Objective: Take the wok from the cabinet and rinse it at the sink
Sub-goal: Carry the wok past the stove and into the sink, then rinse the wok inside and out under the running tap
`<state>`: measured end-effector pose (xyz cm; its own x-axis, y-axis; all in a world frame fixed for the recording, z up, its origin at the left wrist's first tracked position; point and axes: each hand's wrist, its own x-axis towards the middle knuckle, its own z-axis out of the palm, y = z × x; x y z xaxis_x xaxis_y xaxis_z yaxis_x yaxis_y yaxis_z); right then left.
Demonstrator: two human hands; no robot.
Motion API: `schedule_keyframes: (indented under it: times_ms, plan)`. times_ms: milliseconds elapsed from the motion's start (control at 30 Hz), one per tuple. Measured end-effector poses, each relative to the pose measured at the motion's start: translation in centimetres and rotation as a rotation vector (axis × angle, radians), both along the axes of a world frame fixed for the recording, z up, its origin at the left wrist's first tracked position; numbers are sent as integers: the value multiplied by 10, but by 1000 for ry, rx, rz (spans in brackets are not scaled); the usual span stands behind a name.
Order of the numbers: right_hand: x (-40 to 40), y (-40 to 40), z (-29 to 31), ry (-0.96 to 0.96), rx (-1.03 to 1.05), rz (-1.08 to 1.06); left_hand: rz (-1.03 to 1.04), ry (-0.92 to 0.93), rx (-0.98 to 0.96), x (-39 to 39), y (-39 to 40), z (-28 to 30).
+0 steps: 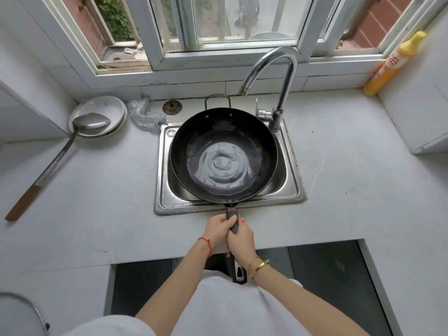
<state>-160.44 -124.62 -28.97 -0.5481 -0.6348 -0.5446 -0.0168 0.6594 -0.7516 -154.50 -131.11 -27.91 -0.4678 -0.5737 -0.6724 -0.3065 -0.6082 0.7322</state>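
Note:
A black wok [224, 132] sits over the steel sink [163, 190], covering most of the basin. A pool of water swirls in the wok's bottom. Its long black handle runs toward me over the sink's front rim. My left hand [218, 227] grips the handle just below the rim. My right hand [241, 241] grips the handle right behind it, the two hands touching. The handle's end sticks out below my right wrist. The chrome faucet [282, 93] arches over the wok's far right edge; no water stream shows from its spout.
White plates [106, 105] with a long metal ladle [60, 154] lie on the counter at left. A metal mesh scrubber [143, 115] and a drain strainer [172, 107] sit behind the sink. An orange and yellow detergent bottle [390, 66] stands at the right window corner.

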Motion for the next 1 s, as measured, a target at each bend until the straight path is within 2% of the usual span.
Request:
schedule_keyframes:
  times_ms: [167, 333, 400, 467, 500, 533, 600, 667, 800, 867, 1000]
  plan:
    - [-6, -1, -2, 2, 39, 107, 20, -8, 9, 0, 1, -1]
    - [-36, -5, 7, 150, 127, 438, 56, -11, 17, -5, 2, -3]
    - [-52, -6, 13, 52, 163, 531, 75, -18, 45, -6, 3, -4]
    - [-70, -9, 21, -101, 189, 538, 89, -18, 65, -6, 3, -3]
    - [-79, -11, 25, -108, 194, 547, 94, -15, 72, -7, 3, -3]
    - [-89, -14, 29, -60, 195, 565, 100, -9, 82, -7, 3, -3]
    - [-108, -24, 37, 155, 167, 592, 125, 22, 119, -8, 3, -3]
    - [-125, -37, 44, 344, 70, 522, 172, 52, 161, -10, 3, -1]
    - [-153, -71, 60, 474, -218, 239, 212, 38, 201, -16, 6, -2]
    - [-169, -96, 67, 506, -293, 187, 229, 35, 219, -18, 9, -2]
    - [-199, -150, 73, 493, -298, 164, 165, 3, 141, -19, 16, -8]
